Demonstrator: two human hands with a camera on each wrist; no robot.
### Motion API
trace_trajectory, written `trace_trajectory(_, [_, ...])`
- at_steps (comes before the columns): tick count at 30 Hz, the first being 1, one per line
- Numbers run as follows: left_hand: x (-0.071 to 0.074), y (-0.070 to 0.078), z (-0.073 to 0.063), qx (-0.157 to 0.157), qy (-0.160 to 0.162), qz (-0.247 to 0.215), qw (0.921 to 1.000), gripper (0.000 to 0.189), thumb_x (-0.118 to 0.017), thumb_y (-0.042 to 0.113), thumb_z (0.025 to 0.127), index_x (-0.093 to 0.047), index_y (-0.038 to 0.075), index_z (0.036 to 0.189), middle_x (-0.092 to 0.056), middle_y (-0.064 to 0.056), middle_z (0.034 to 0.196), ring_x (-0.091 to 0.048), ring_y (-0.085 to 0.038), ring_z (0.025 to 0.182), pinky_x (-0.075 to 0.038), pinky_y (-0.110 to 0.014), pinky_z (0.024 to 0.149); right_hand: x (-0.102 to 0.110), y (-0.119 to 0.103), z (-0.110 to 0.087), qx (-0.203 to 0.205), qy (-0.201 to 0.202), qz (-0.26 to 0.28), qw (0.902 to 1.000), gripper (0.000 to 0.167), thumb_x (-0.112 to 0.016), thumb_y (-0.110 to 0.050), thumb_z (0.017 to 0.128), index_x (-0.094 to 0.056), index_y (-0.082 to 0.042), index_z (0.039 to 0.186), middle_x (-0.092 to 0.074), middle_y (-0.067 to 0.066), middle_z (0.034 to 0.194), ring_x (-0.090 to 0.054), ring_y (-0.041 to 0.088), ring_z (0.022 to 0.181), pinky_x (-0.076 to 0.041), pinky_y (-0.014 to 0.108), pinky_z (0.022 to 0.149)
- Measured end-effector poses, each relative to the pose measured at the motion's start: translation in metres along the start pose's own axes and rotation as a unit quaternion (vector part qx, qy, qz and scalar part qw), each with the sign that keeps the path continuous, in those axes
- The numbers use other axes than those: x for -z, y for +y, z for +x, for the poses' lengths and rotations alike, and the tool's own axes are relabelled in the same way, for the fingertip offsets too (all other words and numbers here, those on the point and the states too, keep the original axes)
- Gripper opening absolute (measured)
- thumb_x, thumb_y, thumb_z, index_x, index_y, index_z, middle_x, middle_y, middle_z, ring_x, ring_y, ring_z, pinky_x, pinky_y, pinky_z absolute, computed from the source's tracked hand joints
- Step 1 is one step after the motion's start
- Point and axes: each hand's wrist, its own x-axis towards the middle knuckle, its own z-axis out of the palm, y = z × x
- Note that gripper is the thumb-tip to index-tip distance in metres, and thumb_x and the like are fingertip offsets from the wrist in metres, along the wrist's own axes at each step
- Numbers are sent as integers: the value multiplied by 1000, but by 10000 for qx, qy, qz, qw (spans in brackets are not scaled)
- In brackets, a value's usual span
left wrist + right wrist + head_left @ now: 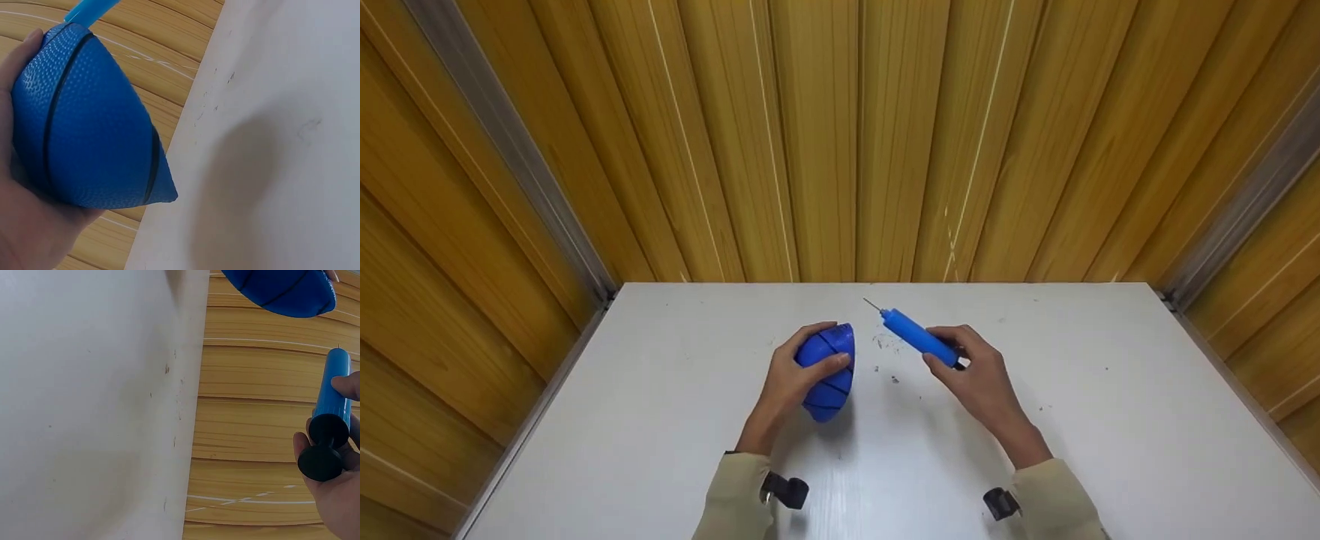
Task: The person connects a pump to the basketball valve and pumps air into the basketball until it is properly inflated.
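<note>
A deflated blue ball with black seam lines is gripped by my left hand, thumb across its near face. In the left wrist view the ball shows a pebbled skin and sags to a pointed corner. My right hand holds a blue hand pump by its rear part, thumb on one side and fingers on the other. A thin needle sticks out of the pump's front, angled up and left, apart from the ball. In the right wrist view the black pump handle sits close behind the barrel.
Both hands are above a white table with small dark marks on its surface. Wood-patterned panels rise behind the table and on both sides. A black wrist camera sits at the left sleeve, another camera at the right.
</note>
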Motion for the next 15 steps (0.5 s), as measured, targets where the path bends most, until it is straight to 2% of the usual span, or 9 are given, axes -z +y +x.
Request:
trace_trajectory(5, [2,2,0,-19,-89,-447,9990,66,-79,50,92,-60,23,150,-56,-19,148,-55,-46,131,-48,-66,104,4,-8,-5,153,46,18,9999,39,-82,-2,93,-69,-4,130,-68,10,122,-67,34,113,-55,62,97])
trace_trajectory(12, [7,0,1,-79,-72,-1176,9930,64,-75,46,96,-59,14,150,-55,-21,149,-54,-45,133,-46,-64,108,3,-12,-9,300,67,22,9995,42,-84,0,91,-70,-5,130,-69,9,120,-68,34,112,-56,62,95])
trace_trajectory(15, [10,-1,0,-99,-78,-1338,9909,63,-72,45,98,-58,12,150,-54,-21,150,-53,-44,135,-45,-63,110,1,-14,-11,342,6,14,9994,41,-84,0,90,-71,-6,129,-69,7,119,-68,32,111,-57,61,94])
